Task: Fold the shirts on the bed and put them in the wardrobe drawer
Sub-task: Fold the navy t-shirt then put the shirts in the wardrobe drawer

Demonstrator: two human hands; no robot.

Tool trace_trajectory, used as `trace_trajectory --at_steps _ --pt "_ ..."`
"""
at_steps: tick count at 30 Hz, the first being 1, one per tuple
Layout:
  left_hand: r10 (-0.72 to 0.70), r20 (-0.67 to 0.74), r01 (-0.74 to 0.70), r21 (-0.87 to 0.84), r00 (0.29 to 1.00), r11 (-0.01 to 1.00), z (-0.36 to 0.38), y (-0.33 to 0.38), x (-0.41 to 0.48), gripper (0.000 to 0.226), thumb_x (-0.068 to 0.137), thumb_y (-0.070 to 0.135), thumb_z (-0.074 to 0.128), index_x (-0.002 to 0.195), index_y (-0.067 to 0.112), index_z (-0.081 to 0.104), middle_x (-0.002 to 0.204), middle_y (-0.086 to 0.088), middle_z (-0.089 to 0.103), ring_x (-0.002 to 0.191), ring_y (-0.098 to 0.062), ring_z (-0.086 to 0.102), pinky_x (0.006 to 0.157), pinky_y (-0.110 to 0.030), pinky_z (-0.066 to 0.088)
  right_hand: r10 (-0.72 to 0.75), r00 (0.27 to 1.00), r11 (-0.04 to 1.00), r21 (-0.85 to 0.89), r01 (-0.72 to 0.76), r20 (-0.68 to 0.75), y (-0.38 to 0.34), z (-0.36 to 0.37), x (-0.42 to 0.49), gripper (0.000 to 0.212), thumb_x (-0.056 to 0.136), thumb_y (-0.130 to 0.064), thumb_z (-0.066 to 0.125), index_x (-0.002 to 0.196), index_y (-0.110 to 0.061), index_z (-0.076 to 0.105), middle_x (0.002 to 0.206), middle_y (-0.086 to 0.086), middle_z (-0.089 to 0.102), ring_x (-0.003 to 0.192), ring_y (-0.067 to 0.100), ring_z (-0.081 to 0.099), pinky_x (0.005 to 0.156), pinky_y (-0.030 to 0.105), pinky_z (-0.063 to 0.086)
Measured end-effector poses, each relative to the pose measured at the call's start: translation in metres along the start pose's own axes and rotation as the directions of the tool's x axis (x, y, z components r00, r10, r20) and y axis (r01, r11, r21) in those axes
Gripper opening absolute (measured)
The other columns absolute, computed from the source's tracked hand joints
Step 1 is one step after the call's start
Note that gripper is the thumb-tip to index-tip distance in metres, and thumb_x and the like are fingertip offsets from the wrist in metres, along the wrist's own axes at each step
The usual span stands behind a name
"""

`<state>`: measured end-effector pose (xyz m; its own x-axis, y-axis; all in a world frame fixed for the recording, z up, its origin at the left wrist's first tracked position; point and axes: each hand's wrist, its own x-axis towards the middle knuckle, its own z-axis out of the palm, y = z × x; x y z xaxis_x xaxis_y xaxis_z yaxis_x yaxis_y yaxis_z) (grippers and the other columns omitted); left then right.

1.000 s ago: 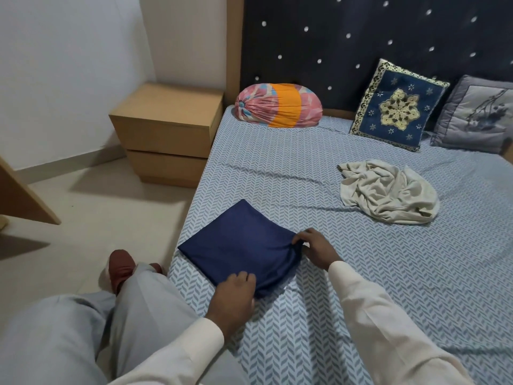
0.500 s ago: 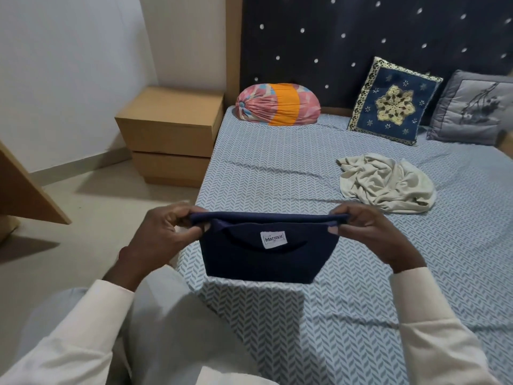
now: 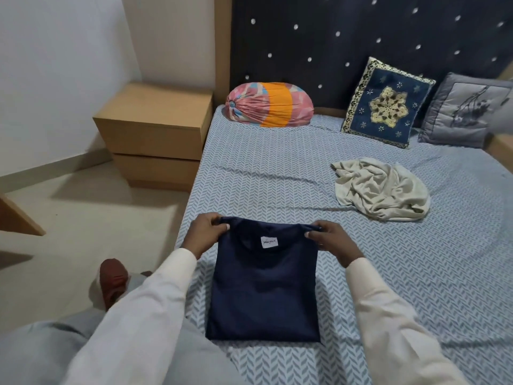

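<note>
Where the head view looks down over the near edge of the bed (image 3: 277,168), a folded navy shirt (image 3: 263,290) lies flat on the patterned blue sheet, its white neck label (image 3: 269,242) facing up near the far edge. The left hand (image 3: 206,232) pinches the shirt's far left corner, fingers curled over the fabric and thumb on top. The right hand (image 3: 329,240) pinches the far right corner in the same way. Both corners are raised slightly off the sheet, while the rest of the shirt rests on the bed between the two cream sleeves.

Further back and to the right, well apart from the navy one, a beige shirt (image 3: 380,193) lies crumpled and unfolded on the sheet. Against the dark studded headboard (image 3: 361,31) sit a pink and orange bolster (image 3: 269,104), an embroidered blue cushion (image 3: 388,102) leaning upright, and a grey cushion (image 3: 466,109) beside it at the right edge.

Left of the bed, a wooden nightstand (image 3: 155,134) with two drawers stands just beside the mattress, against the wall. Lower left, a brown shoe (image 3: 112,282) shows on the pale floor (image 3: 83,218), near the person's grey trouser leg.
</note>
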<state>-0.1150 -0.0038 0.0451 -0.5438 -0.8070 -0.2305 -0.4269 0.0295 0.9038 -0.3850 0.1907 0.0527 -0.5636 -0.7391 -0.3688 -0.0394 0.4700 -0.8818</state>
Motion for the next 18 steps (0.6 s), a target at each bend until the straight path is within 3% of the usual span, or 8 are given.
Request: trace_trajectory --at_steps 2,5,7,9,11,13,16,18 --pt "-0.104 -0.089 0.103 -0.007 0.991 0.995 0.013 -0.012 0.019 0.017 0.08 0.029 0.067 0.093 0.018 0.065 0.093 -0.006 0.071 0.091 -0.025 0.067 0.085 -0.04 0.056 0.06 0.99 0.998 0.037 -0.056 -0.129 0.017 0.009 0.018 0.034 0.082 -0.022 0.075 0.11 -0.014 0.058 0.097 0.012 0.065 0.083 0.024 0.063 0.072 0.04 0.055" --pt "-0.284 -0.015 0.28 0.235 0.959 0.931 0.029 -0.049 0.019 0.052 0.077 0.053 0.06 0.102 0.007 0.061 0.104 -0.014 0.069 0.098 -0.029 0.064 0.087 -0.035 0.051 0.215 0.958 0.97 -0.07 -0.232 -0.188 0.061 0.02 0.028 0.079 0.061 -0.053 0.076 0.126 -0.02 0.045 0.108 0.01 0.062 0.088 0.029 0.067 0.063 0.037 0.056" --pt "-0.337 0.023 0.307 0.362 0.941 0.88 0.034 -0.076 0.007 0.066 0.067 0.065 0.056 0.094 0.005 0.063 0.099 -0.017 0.07 0.093 -0.03 0.066 0.082 -0.035 0.053 0.256 0.954 0.943 -0.179 -0.282 -0.153 0.068 0.029 0.001 0.067 0.068 -0.049 0.078 0.115 -0.012 0.048 0.102 0.011 0.061 0.078 0.025 0.063 0.052 0.027 0.049" --pt "-0.356 0.061 0.301 0.414 0.932 0.859 0.035 -0.091 -0.013 0.07 0.06 0.07 0.059 0.088 0.006 0.065 0.092 -0.015 0.071 0.084 -0.029 0.068 0.07 -0.03 0.052 0.273 0.953 0.924 -0.24 -0.298 -0.132 0.07 0.038 -0.032 0.051 0.073 -0.047 0.079 0.098 -0.01 0.054 0.09 0.008 0.064 0.07 0.021 0.062 0.049 0.025 0.045" --pt "-0.375 0.117 0.304 0.395 0.919 0.867 0.034 -0.081 -0.049 0.057 0.059 0.062 0.069 0.084 0.01 0.065 0.082 -0.008 0.071 0.072 -0.023 0.067 0.055 -0.023 0.048 0.34 0.938 0.903 -0.259 -0.344 -0.061 0.081 0.041 -0.061 0.047 0.073 -0.045 0.081 0.097 -0.011 0.058 0.087 0.007 0.069 0.069 0.019 0.066 0.049 0.022 0.045" --pt "-0.424 0.211 0.346 0.325 0.881 0.88 0.033 -0.078 -0.078 0.032 0.068 0.038 0.078 0.081 0.013 0.062 0.071 0.001 0.065 0.059 -0.014 0.061 0.044 -0.016 0.043 0.383 0.924 0.895 -0.26 -0.363 0.025 0.093 0.041 -0.081 0.045 0.071 -0.04 0.082 0.099 -0.012 0.062 0.087 0.007 0.073 0.072 0.021 0.069 0.052 0.023 0.048" --pt "-0.445 0.272 0.324 0.391 0.853 0.861 0.029 -0.092 -0.093 0.031 0.063 0.026 0.075 0.086 0.011 0.063 0.074 -0.003 0.065 0.067 -0.025 0.067 0.048 -0.023 0.049 0.396 0.911 0.902 -0.232 -0.363 0.115 0.106 0.036 -0.096 0.036 0.071 -0.03 0.081 0.097 -0.008 0.068 0.08 0.006 0.074 0.073 0.02 0.071 0.06 0.028 0.052" --pt "-0.446 0.243 0.285 0.497 0.861 0.82 0.026 -0.094 -0.096 0.038 0.063 0.028 0.073 0.095 0.01 0.061 0.092 -0.008 0.069 0.085 -0.028 0.068 0.064 -0.031 0.055 0.374 0.923 0.914 -0.202 -0.351 0.085 0.114 0.034 -0.101 0.021 0.079 -0.018 0.078 0.091 -0.003 0.069 0.07 0.006 0.071 0.06 0.014 0.065 0.053 0.024 0.047"
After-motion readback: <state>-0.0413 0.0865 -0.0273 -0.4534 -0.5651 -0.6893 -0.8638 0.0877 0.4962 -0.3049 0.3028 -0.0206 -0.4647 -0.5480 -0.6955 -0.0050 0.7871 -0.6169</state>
